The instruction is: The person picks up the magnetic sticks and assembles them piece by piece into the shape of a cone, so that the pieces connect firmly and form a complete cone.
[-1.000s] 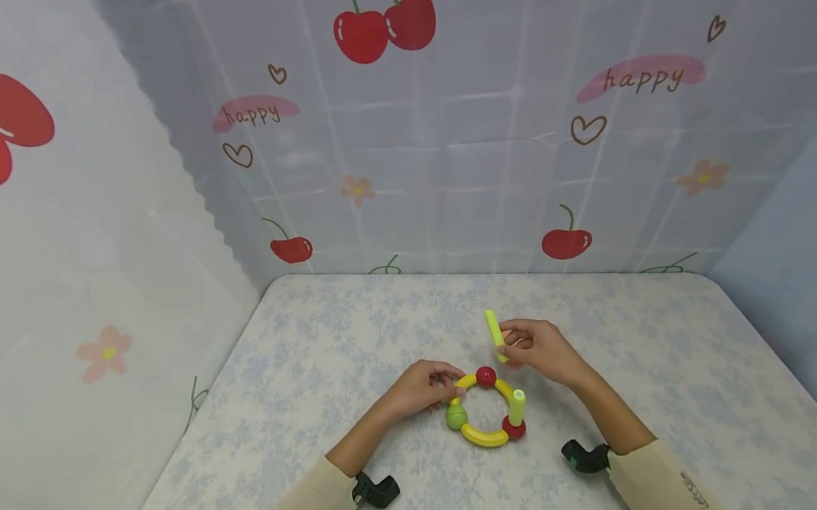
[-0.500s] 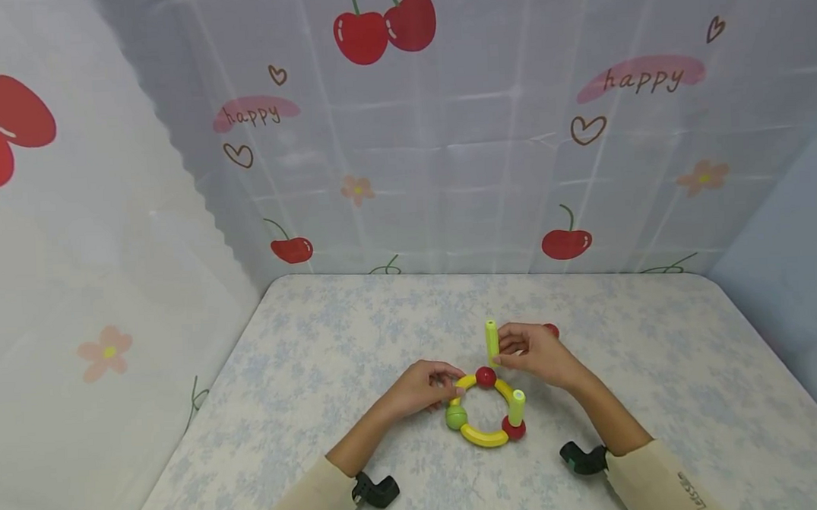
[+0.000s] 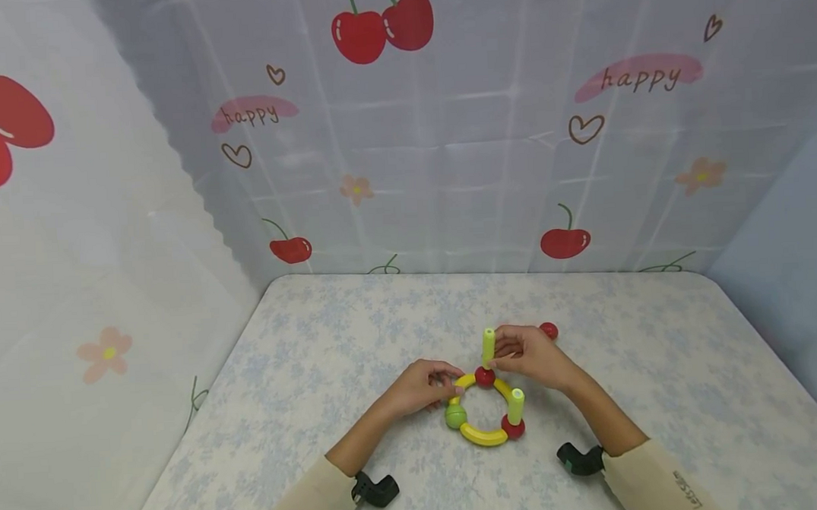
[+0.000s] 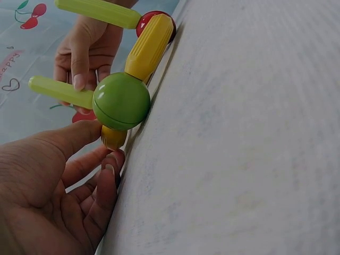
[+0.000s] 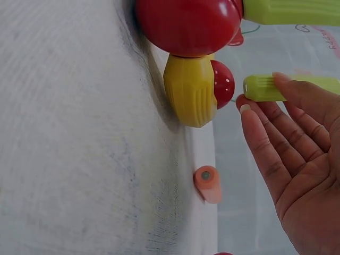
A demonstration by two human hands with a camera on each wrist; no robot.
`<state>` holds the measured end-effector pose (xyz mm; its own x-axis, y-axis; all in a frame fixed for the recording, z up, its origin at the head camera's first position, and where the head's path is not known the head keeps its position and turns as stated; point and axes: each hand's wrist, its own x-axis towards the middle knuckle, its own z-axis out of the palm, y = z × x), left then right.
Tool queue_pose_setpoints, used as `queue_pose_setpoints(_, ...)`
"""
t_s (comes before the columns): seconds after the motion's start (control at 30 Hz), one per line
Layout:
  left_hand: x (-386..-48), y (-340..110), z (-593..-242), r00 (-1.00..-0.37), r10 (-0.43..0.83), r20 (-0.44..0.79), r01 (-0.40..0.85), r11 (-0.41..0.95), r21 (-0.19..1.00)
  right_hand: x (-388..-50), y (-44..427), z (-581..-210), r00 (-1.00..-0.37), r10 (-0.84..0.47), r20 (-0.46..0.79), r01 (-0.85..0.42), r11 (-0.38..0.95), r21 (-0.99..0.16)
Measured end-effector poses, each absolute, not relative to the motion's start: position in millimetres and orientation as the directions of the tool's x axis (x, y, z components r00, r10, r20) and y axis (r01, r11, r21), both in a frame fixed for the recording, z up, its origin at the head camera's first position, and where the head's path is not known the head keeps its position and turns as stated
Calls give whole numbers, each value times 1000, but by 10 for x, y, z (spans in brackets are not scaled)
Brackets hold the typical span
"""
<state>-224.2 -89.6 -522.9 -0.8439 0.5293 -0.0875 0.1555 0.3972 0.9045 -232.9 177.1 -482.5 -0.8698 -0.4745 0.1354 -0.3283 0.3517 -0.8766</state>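
A ring of yellow curved rods [image 3: 483, 435], two red balls [image 3: 484, 377] and a green ball [image 3: 456, 416] lies on the table. My left hand [image 3: 417, 388] pinches the yellow rod at its back left, beside the green ball; the left wrist view shows thumb and fingers [image 4: 109, 178] at that rod's end. From the front right red ball [image 5: 188, 24] a lime rod [image 3: 516, 407] stands upright. My right hand [image 3: 532, 354] pinches another lime rod [image 5: 263, 87] upright over the back red ball. In the right wrist view a small gap separates rod and ball.
Beyond my right hand a loose red ball [image 3: 549, 330] sits on the table [image 3: 356, 318]. A salmon-coloured piece [image 5: 208, 183] lies on the tabletop in the right wrist view. Printed curtains [image 3: 446, 170] stand behind the table and to the left.
My right hand has turned the lime rod from tilted to upright and lowered it leftward over the back red ball. The loose red ball has come into view. My left hand holds still.
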Motion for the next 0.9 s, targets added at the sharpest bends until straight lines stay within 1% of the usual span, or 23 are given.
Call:
queue_pose_setpoints(0.13, -2244, -897, -5238, -845, 529, -80, 162, 394, 905, -2319, 1760, -4830, -860, -489, 145, -347, 351, -870)
queue_pose_setpoints(0.67, -2272, -903, -5274, -842, 535, -66, 182, 398, 899, -2311, 1739, -4836, -855, -497, 150, -363, 366, -857)
queue_pose_setpoints(0.77, -2274, -916, -5261, -831, 551, -77, 181, 398, 899, -2313, 1744, -4839, -850, -505, 148, -362, 357, -861)
queue_pose_setpoints(0.9, -2274, -960, -5183, -792, 600, -113, 178, 404, 897, -2320, 1758, -4843, -841, -526, 126, -355, 362, -862)
